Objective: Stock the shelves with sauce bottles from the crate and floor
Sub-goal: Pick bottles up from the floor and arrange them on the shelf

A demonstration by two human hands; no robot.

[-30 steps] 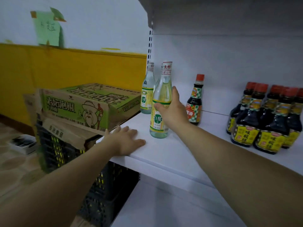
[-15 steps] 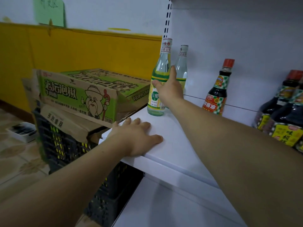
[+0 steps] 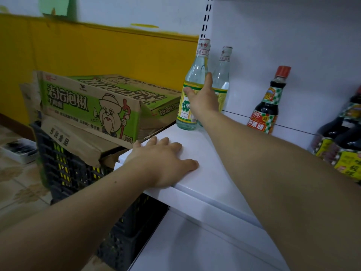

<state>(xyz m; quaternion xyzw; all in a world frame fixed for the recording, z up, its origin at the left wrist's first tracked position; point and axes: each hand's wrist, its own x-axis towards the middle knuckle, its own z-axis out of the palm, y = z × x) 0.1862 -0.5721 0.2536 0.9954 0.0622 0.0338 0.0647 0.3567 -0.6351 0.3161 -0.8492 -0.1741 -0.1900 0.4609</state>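
Seating a clear bottle (image 3: 185, 110) on the shelf (image 3: 214, 173), our right grip (image 3: 203, 102) curls round it, second bottle (image 3: 222, 75) just behind; left grip (image 3: 162, 163) lies spread; crate (image 3: 62, 167) likely holds more.

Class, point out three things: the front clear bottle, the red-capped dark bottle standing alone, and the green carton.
front clear bottle (image 3: 184, 109), head view, on its label.
red-capped bottle (image 3: 266, 108), head view, on its dark body.
green carton (image 3: 93, 98), head view, on its printed side.
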